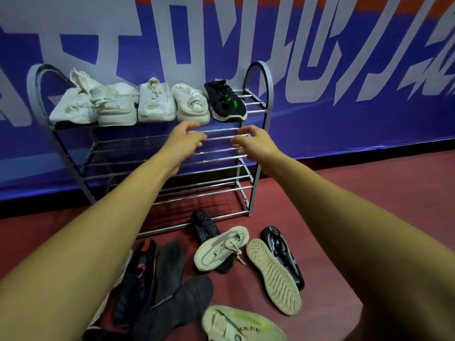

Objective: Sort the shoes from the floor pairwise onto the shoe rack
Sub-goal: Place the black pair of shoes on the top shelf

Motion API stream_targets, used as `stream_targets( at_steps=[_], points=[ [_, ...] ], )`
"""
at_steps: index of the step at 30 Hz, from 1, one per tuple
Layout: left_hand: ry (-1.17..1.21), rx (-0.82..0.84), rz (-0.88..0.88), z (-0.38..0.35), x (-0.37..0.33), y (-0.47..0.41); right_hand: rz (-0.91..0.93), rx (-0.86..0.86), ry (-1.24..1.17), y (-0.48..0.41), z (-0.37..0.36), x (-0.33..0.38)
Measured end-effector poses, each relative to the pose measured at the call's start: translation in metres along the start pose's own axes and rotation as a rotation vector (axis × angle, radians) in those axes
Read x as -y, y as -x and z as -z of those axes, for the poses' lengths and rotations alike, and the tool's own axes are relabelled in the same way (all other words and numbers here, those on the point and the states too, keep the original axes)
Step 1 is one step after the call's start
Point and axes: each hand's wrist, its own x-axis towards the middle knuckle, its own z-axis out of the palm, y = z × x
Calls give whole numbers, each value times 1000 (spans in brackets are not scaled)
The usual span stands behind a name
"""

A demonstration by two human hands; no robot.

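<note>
Red matte floor [369, 193] runs up to a blue banner wall [344, 70] printed with large pale lettering. In the head view, a grey metal shoe rack [261, 77] with arched ends and chrome bars stands against that wall. Its top shelf carries four white sneakers [157, 104] in a row and, at the right end, one black shoe with green stripes [227, 103].

Both arms reach forward. The left hand [186, 140] and right hand [256, 143] hover just below that shelf, fingers loosely curled and gripping nothing.

The unsorted shoes lie on the floor, well below the hands and nearer the person:
- a plain black shoe [203, 225] at the rack's foot, its long axis pointing toward the rack, partly under a beige knit sneaker [219, 248]
- a ribbed beige sole [273, 276] turned upward
- a black patterned shoe [283, 252]
- flat dark shoes [172, 291] further left

The plain black shoe looks like the likely mate for the green-striped one. It sits roughly between the two hands, so either hand would have to drop and draw back to reach it.
</note>
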Motion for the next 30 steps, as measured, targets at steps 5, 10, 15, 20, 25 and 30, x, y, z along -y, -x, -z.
stream_targets(
  at_steps=[5, 10, 15, 20, 25, 30],
  points=[
    [-110, 21, 66, 17, 16, 29, 5, 52, 13, 15, -29, 5],
    [-229, 18, 98, 43, 50, 53, 17, 172, 210, 16, -68, -9],
    [-323, 35, 147, 67, 89, 76, 10, 272, 313, 23, -103, -27],
    [-386, 43, 237, 84, 126, 86, 17, 364, 413, 34, -145, -39],
    [-481, 90, 344, 102, 165, 100, 0, 427, 487, 50, -184, -63],
    [-609, 159, 423, 121, 203, 117, -59, 530, 559, 62, -214, -97]
  ],
)
